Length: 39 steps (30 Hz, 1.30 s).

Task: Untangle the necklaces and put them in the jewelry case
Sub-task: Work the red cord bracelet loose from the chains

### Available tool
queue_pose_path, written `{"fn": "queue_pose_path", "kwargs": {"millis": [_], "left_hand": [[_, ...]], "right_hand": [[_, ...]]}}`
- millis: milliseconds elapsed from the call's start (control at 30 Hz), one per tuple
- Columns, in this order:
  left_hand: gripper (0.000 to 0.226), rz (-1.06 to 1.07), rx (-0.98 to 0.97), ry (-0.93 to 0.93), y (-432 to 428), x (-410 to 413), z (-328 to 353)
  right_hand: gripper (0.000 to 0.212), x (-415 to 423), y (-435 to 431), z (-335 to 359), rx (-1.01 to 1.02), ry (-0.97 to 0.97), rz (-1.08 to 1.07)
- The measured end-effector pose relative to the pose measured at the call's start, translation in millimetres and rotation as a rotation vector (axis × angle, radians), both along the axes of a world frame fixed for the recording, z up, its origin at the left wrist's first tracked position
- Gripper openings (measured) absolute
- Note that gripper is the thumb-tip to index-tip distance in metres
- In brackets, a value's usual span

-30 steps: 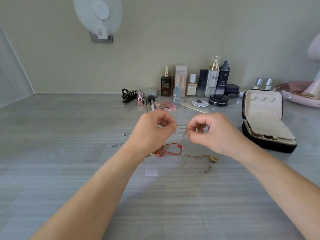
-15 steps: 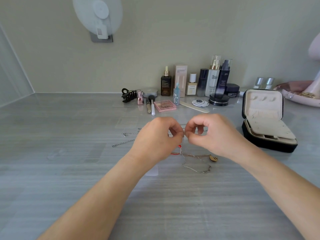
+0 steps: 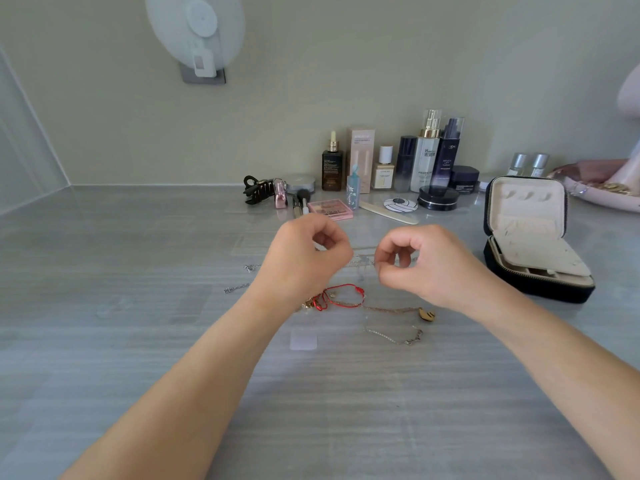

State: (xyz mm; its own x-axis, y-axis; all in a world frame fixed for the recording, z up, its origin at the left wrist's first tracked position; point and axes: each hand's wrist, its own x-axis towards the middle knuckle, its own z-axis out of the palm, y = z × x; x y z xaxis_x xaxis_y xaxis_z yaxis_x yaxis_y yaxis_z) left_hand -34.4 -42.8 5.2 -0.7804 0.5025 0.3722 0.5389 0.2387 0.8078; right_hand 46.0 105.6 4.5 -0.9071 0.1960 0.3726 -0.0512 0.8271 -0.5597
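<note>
My left hand (image 3: 304, 258) and my right hand (image 3: 426, 266) hover above the table with fingers curled, pinching a thin silver chain (image 3: 363, 262) stretched between them. Below the hands a red cord necklace (image 3: 341, 296) lies tangled with a gold chain that ends in a gold leaf pendant (image 3: 426, 314). A short silver chain (image 3: 394, 336) lies nearer to me. More silver chain ends (image 3: 237, 289) show to the left of my left wrist. The black jewelry case (image 3: 533, 237) stands open at the right, its beige lining visible.
Cosmetic bottles (image 3: 426, 150), a pink palette (image 3: 330, 208), brushes, a black hair claw (image 3: 258, 194) and a nail file line the back of the grey table. A pink tray (image 3: 602, 195) sits at the far right. A white round device hangs on the wall.
My hands came together half a second ago and have now drawn apart, lifting slightly. The red cord necklace shows again below them.
</note>
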Motion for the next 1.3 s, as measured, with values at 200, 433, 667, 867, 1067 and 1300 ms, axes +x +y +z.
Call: {"fn": "queue_pose_path", "kwargs": {"millis": [200, 433, 667, 867, 1067, 1300], "left_hand": [[0.018, -0.070, 0.252, -0.464, -1, 1, 6], [0.023, -0.135, 0.521, -0.844, -2, -3, 10], [0.024, -0.146, 0.590, -0.995, -5, -10, 8], [0.022, -0.010, 0.114, -0.540, -3, -6, 4], [0.010, -0.210, -0.081, -0.218, 4, 8, -7], [0.019, -0.040, 0.087, -0.260, 0, -2, 1]], "right_hand": [[0.016, -2, 3, -2, -0.004, -0.048, 0.009], [0.018, -5, 7, -6, -0.062, -0.102, 0.020], [0.015, -3, 6, -1, -0.263, -0.164, 0.012], [0.018, 0, 5, 7, -0.455, -0.146, 0.016], [0.018, 2, -1, 9, -0.467, -0.065, 0.157], [0.017, -4, 6, -5, -0.031, -0.247, 0.009]]}}
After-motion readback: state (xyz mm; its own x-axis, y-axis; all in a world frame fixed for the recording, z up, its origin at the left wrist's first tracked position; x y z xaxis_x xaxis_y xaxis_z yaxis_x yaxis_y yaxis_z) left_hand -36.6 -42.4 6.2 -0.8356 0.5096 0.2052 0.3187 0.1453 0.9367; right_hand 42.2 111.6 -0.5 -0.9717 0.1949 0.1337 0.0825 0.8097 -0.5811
